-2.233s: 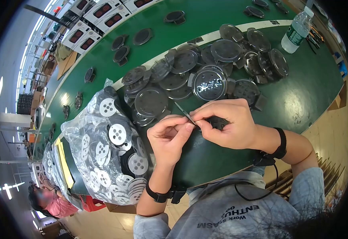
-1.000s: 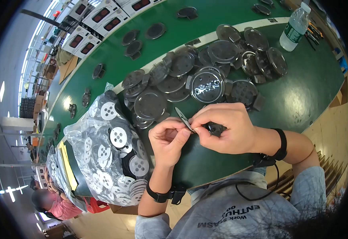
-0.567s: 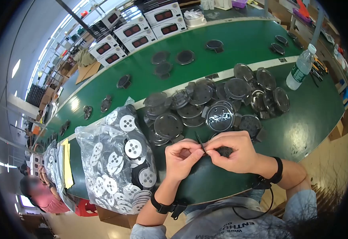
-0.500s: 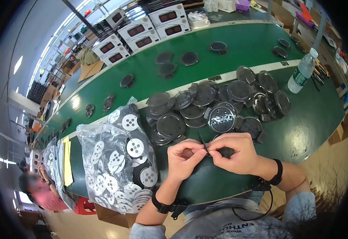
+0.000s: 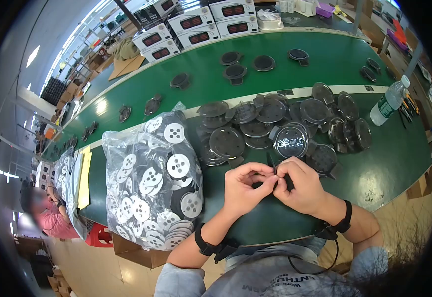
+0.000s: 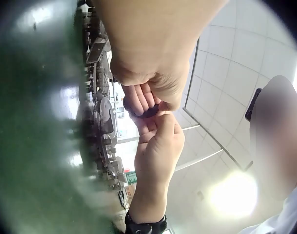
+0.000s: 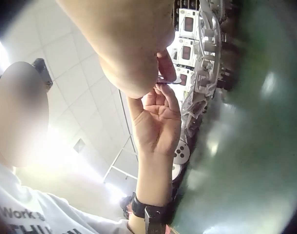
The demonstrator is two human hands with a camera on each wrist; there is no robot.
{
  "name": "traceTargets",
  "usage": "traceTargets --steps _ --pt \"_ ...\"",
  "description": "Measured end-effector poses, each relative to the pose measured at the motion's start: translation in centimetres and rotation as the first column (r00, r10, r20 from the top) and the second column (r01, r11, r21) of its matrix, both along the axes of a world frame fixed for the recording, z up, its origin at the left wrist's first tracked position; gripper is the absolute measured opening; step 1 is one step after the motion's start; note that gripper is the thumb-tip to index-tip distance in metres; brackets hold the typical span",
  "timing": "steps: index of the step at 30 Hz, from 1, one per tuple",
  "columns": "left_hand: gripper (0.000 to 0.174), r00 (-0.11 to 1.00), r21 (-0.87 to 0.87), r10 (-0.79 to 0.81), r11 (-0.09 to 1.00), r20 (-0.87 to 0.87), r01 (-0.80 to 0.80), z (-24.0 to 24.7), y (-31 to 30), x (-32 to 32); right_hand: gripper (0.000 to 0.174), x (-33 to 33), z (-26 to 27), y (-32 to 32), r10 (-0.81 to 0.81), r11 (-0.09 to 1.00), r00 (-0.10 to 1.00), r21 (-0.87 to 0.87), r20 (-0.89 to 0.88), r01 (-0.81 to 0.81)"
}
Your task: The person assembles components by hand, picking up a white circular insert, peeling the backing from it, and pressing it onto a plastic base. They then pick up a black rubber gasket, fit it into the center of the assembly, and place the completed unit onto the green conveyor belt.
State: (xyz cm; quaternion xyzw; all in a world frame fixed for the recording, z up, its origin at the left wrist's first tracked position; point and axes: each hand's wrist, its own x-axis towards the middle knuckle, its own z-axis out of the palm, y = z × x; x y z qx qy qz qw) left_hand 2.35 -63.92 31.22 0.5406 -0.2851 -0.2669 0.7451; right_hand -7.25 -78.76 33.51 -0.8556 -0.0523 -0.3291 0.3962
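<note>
Over the front of the green table, my left hand (image 5: 245, 190) and right hand (image 5: 302, 188) meet fingertip to fingertip. Between them they pinch a thin dark disc (image 5: 270, 159), seen nearly edge-on. Under the left fingers in the left wrist view, the dark disc (image 6: 151, 112) shows as a curved edge; most of it is hidden by fingers. Just beyond the hands lies a pile of dark, glossy round covers (image 5: 227, 142) with small side tabs. Left of the hands, a clear plastic bag (image 5: 114, 141) holds many white discs (image 5: 178, 166) with round holes.
A water bottle (image 5: 390, 101) stands at the right, near some tools (image 5: 410, 106). More round covers (image 5: 264, 63) lie spread along the far green strip. Boxes (image 5: 193, 24) are stacked at the back. A yellow sheet (image 5: 84, 178) and a seated person (image 5: 52, 215) are at the left.
The head view has tilted up and turned, so the scene sits lower and farther right. The disc, tilted with its face partly showing a second ago, now appears edge-on. Both hands still hold it.
</note>
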Motion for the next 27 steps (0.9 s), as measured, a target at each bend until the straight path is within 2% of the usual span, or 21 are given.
traceTargets --steps 6,15,17,19,22,25,27 --pt "0.015 0.992 0.107 0.104 0.988 0.072 -0.112 0.6 -0.1 -0.6 0.027 0.1 -0.6 0.1 0.013 0.999 0.997 -0.032 -0.072 -0.016" --pt "0.011 0.986 0.069 0.166 0.984 0.015 -0.166 0.4 -0.4 -0.9 0.026 -0.1 -0.1 0.1 0.006 0.996 0.993 -0.086 -0.116 -0.016" --pt "0.008 0.983 0.089 0.172 0.982 -0.069 -0.166 0.7 -0.2 -0.8 0.023 0.2 -0.4 0.3 0.035 0.999 0.996 0.024 -0.081 -0.033" --pt "0.01 0.985 0.011 0.159 0.987 -0.068 -0.159 0.5 -0.1 -0.5 0.017 0.0 0.2 0.3 0.093 0.971 0.982 0.235 -0.163 -0.053" --pt "0.014 0.985 -0.044 0.167 0.985 -0.048 -0.169 0.6 0.0 -0.6 0.015 0.1 -0.1 0.0 0.261 0.784 0.953 0.61 -0.152 -0.117" --pt "0.017 0.988 -0.087 0.153 0.984 -0.016 -0.154 0.3 0.2 -0.4 0.014 -0.3 1.1 -0.4 0.345 0.706 0.915 0.7 -0.208 -0.107" --pt "0.017 0.987 -0.091 0.159 0.983 0.0 -0.158 0.7 0.3 -0.5 0.013 -0.3 0.7 -0.4 0.319 0.722 0.934 0.679 -0.16 -0.13"
